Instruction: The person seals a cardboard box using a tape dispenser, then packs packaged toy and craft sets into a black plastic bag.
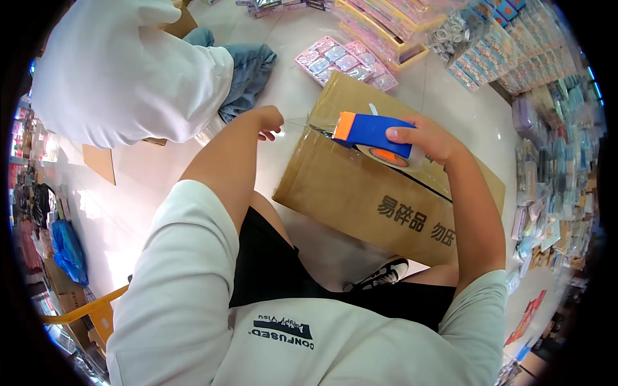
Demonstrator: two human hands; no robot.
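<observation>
My right hand (425, 138) is closed around a blue and orange tape dispenser (373, 132), which is over the top of a brown cardboard box (360, 193). A roll of tape sits in the dispenser, its orange core facing me. Left of the box, my left hand (269, 122) is closed in a pinch. A thin clear strip of tape (296, 122) runs from its fingers toward the dispenser's orange end. The box has dark printed characters on its near flap, and a dark gap runs between its top flaps.
Another person in a white shirt (135, 71) crouches at the upper left. Beyond the box lie pink packaged goods (347, 61) and stacked cartons (386, 32). Packed shelves (553, 174) line the right side. A blue plastic bag (69, 251) is at the left.
</observation>
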